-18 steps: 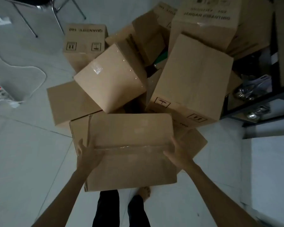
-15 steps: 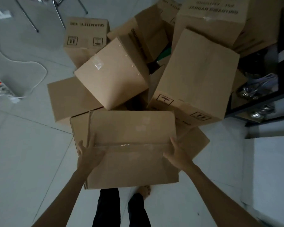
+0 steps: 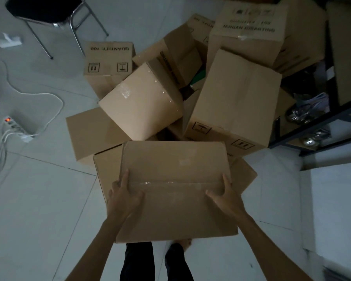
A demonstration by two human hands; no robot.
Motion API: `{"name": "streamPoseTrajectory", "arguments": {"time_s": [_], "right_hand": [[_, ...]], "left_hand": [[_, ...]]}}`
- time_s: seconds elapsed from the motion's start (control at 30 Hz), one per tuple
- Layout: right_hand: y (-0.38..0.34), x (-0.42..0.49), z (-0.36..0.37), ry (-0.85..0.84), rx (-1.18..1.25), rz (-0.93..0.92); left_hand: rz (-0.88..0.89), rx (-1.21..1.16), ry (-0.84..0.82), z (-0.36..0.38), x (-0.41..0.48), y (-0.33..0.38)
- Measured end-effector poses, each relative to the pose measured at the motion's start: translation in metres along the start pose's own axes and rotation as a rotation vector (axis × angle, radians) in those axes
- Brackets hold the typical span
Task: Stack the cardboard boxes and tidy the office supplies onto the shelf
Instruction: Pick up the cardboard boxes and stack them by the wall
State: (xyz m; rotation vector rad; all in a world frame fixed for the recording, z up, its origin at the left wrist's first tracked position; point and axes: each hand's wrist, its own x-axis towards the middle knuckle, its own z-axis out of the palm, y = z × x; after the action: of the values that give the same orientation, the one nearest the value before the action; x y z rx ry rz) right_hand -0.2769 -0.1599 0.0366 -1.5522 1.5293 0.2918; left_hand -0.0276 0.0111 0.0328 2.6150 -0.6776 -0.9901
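Floor (image 3: 39,209): pale tiles under you, dimly lit, carrying a heap of cardboard.
Cardboard box (image 3: 174,205): you hold it between both hands at the near side of the floor, taped top face up, and it covers part of your dark trouser legs (image 3: 136,260) and a bare foot (image 3: 185,243).
Left hand (image 3: 124,199): it grips the box's left end; one of the fingers (image 3: 125,179) lies straight along the edge, the thumb rests on the top face, and the rest go over the side out of sight.
Right hand (image 3: 227,197): it grips the right end the same way, thumb on top and fingers wrapped over the edge.
Lower box (image 3: 105,173): it lies on the floor just under and behind the held one, jutting out at its left.
Tilted box (image 3: 140,104): it leans on a corner just beyond, with shiny tape on its face.
Large box (image 3: 235,98): it leans beside the tilted box, towards the shelf.
Printed box (image 3: 108,63): it stands farther out, marked QUANTITY upside down.
Shelf (image 3: 332,118): a dark metal frame at the floor's right edge, with shiny objects on it too dim to name.
Power strip (image 3: 14,125): it lies at the floor's left edge with a red light on and a white cable (image 3: 49,98) looping off.
Chair (image 3: 49,9): black seat on metal legs, at the far left corner.
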Motion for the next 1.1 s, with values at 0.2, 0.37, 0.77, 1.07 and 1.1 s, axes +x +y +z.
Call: {"name": "streamPoseTrajectory", "arguments": {"time_s": [0.2,0.37,0.77,1.07,1.1], "right_hand": [[-0.004,-0.077,-0.022,0.156,-0.056,-0.01],[0.007,-0.142,-0.034,0.246,-0.02,0.04],[0.046,-0.279,-0.02,0.497,0.18,0.209],[0.097,-0.354,0.001,0.695,0.3,0.345],[0.103,-0.361,0.002,0.713,0.297,0.364]], "left_hand": [[0.095,-0.019,-0.032,-0.044,-0.045,0.018],[0.26,0.042,-0.061,-0.076,-0.072,0.037],[0.643,0.065,-0.194,-0.1,-0.123,0.074],[0.829,0.221,-0.314,-0.069,-0.171,0.11],[0.831,0.222,-0.325,-0.064,-0.178,0.113]]}}
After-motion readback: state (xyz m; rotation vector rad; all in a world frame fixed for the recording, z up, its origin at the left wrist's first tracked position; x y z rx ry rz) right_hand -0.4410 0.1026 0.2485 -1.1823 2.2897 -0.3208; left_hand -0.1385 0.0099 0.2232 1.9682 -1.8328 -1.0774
